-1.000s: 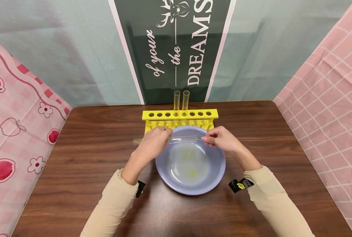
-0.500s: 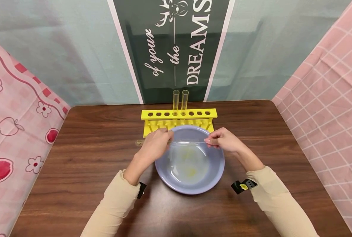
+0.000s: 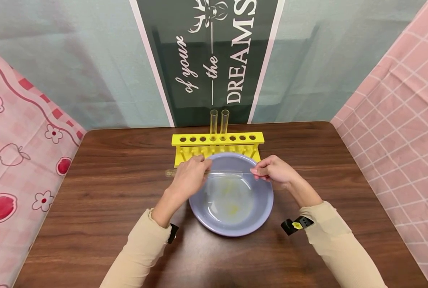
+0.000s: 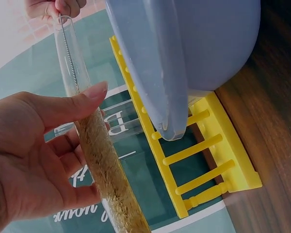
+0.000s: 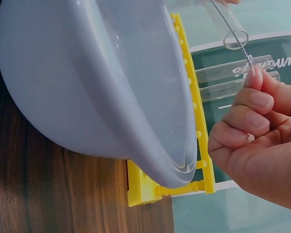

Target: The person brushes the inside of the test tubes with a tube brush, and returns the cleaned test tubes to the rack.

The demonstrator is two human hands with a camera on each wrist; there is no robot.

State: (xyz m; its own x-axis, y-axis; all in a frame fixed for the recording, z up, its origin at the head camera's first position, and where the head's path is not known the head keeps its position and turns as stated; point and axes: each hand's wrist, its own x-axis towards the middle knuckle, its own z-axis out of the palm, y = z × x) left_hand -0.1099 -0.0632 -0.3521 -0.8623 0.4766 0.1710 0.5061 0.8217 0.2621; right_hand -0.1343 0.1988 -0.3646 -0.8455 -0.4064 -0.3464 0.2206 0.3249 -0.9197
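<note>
My left hand [image 3: 190, 176] grips a clear glass test tube [image 3: 226, 175], held sideways over the far part of the lilac basin. Inside the tube, the tan bristles of a test tube brush [image 4: 106, 165] fill the closed end in the left wrist view. The brush's twisted wire handle [image 5: 245, 54] runs out through the tube's mouth. Thumb and fingertips of my right hand [image 3: 275, 172] pinch the end of this wire, a short way off the tube's rim. The basin [image 3: 267, 200] holds cloudy water with yellowish patches showing.
Behind the basin stands a yellow test tube rack [image 3: 176, 139], partly hidden by it. Two clear test tubes, a left one [image 3: 213, 125] and a right one [image 3: 224, 125], stand upright in its middle holes. The brown wooden table [image 3: 109, 200] meets fabric backdrops at the back and sides.
Both hands have shifted slightly right and toward the person with the tube, which now lies more level in view. The right hand has drawn a little farther from the tube's mouth.
</note>
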